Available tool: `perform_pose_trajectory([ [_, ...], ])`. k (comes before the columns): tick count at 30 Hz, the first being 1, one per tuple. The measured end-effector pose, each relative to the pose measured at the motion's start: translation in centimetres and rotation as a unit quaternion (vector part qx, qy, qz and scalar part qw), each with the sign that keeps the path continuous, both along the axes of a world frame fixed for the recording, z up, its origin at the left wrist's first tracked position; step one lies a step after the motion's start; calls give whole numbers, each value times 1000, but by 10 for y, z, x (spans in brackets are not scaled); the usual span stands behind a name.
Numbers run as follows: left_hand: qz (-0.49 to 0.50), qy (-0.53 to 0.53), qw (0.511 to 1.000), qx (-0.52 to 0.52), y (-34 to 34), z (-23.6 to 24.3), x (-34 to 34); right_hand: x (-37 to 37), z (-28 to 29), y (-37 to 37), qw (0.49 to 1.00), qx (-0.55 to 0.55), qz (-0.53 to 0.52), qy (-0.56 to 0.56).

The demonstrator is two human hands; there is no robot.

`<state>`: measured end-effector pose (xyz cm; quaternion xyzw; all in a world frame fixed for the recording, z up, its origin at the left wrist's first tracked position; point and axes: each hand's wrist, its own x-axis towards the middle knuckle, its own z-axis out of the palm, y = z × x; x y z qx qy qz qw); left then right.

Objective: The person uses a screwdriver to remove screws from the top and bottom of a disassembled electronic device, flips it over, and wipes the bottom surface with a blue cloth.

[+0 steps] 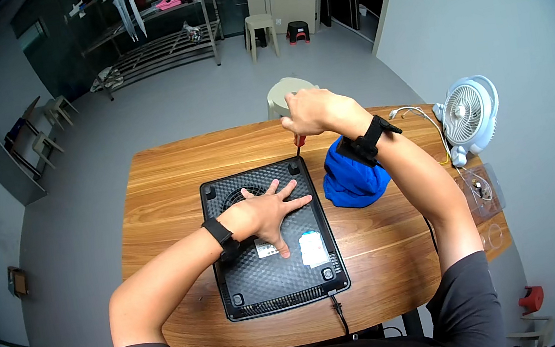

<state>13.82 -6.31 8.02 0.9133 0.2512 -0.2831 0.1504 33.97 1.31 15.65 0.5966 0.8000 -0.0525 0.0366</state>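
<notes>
L hand (265,212) lies flat, fingers spread, palm down on the black appliance (269,239), which rests upside down w/ its ribbed underside up, approx. centre of the wooden table (165,190). R hand (308,111) is closed in a fist around a screwdriver (299,143) w/ a red handle; shaft points down at the far R corner of the appliance, tip at or just above the corner foot; contact cannot be confirmed. Both wrists carry black straps. Appliance underside: round fan grille near the far L corner, white labels near centre and R, black power cord (338,308) leaving the near edge and hanging over the table edge. Just beside the appliance, R side: crumpled blue cloth (352,180), under the R forearm. Farther R, near the table edge: small white fan (469,112) w/ white cable, clear plastic box (482,187). Beyond the far table edge: pale stool (283,93).
</notes>
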Motion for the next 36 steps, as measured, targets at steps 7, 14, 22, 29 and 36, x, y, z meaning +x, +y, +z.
perform_pose_trajectory([
  [7, -2, -7, 1000, 1, 1, -3, 0, 13, -7, 8, 992, 5, 88, 92],
  [14, -3, -6, 1000, 1, 1, -2, -1, -2, 1, -1, 999, 36, 33, -20],
  [22, -1, 1, 1000, 4, 1, -1, -1, -7, 35, -17, 990, -123, -32, 54],
  [29, 6, -5, 1000, -2, 1, -1, 0, -1, 10, -8, 999, 13, 14, -38],
  [36, 8, -6, 1000, -5, 2, -6, 2, 22, -15, 8, 983, 44, 146, 104],
])
